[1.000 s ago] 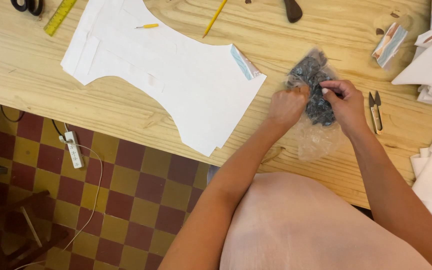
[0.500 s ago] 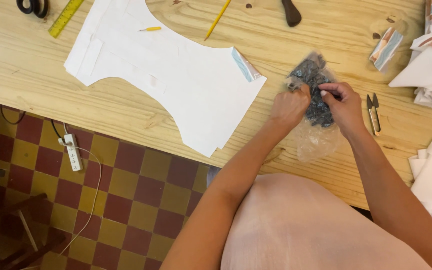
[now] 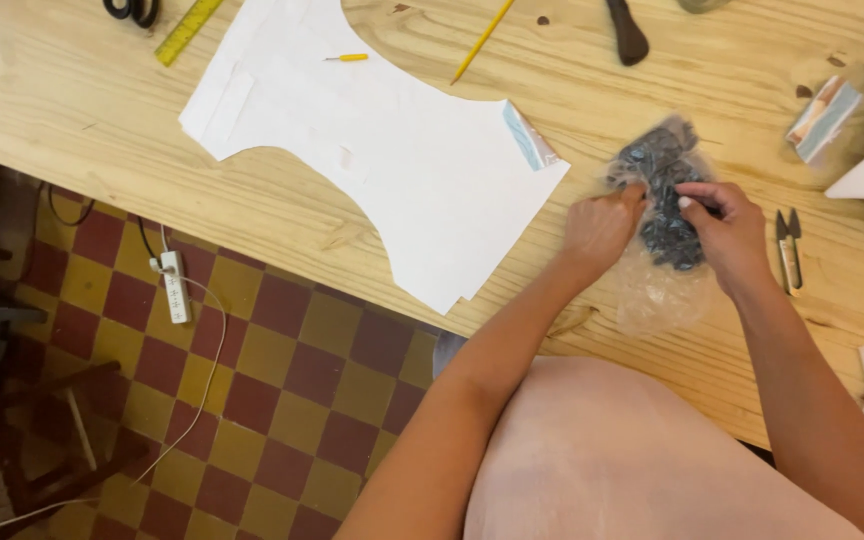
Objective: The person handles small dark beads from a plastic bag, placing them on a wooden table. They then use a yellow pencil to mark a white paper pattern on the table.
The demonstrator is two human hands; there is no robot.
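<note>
Over on the right side of the wooden table [image 3: 72,150], both hands are on a clear plastic bag [image 3: 657,290] stuffed with small dark buttons [image 3: 667,200]. Left hand [image 3: 602,232] has its grip pinched on the bag's left edge, fingers curled tight against the plastic. Right hand [image 3: 727,232] is pinching it from the other side, thumb and fingertips pressed into the dark bunch near the middle. The bag lies flat on the table, its empty crinkly end pointing back toward the person, and the buttons are bunched up in the far half.

Just left of the hands there's a big white paper pattern piece [image 3: 382,160] with a curved cutout, its corner nearly touching the left hand. A little yellow-handled pin tool [image 3: 347,58] sits on top of it. Further up the table: a yellow pencil [image 3: 482,40], a yellow ruler [image 3: 188,30], black scissors [image 3: 132,10] and a dark-handled tool [image 3: 627,32]. Thread snips [image 3: 788,250] lie just right of the right hand. Down on the checkered floor [image 3: 282,400] is a white power strip [image 3: 174,287].
</note>
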